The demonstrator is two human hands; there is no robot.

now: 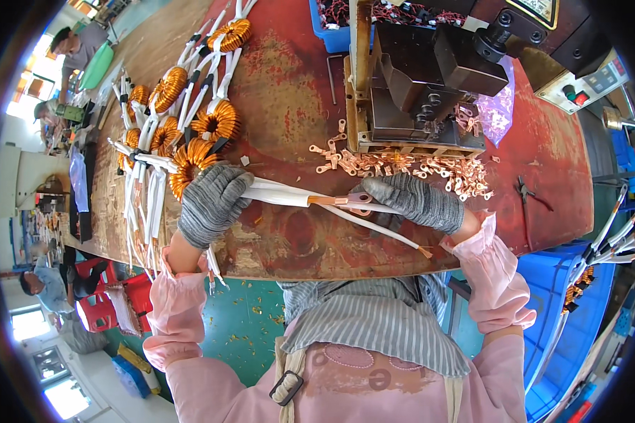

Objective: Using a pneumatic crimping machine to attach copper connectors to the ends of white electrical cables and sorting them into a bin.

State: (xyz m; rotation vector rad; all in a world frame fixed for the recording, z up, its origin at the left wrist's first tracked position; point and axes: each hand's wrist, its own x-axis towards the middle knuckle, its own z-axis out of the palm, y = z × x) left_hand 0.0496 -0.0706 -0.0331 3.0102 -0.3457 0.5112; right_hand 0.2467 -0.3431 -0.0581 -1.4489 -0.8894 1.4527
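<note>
Grey-gloved, my left hand (214,201) is closed around the white-sleeved wires (279,193) running right from a copper-wound ring coil (192,163). Bare copper and a copper cable lug (342,201) show where the sleeve ends. My right hand (420,202), also gloved, is closed at the lug end on a white-sleeved lead (381,207); its fingertips partly hide the grip. Below it, another white lead (388,231) slants down to a frayed copper end. Several more ring coils (168,89) lie to the left with their leads bundled.
A dark metal press (420,84) stands behind my right hand, with loose copper lugs (458,173) heaped along its base. Pliers (524,201) and a hex key (333,79) lie on the worn red table (289,92). A blue crate (554,282) is at right; people sit far left.
</note>
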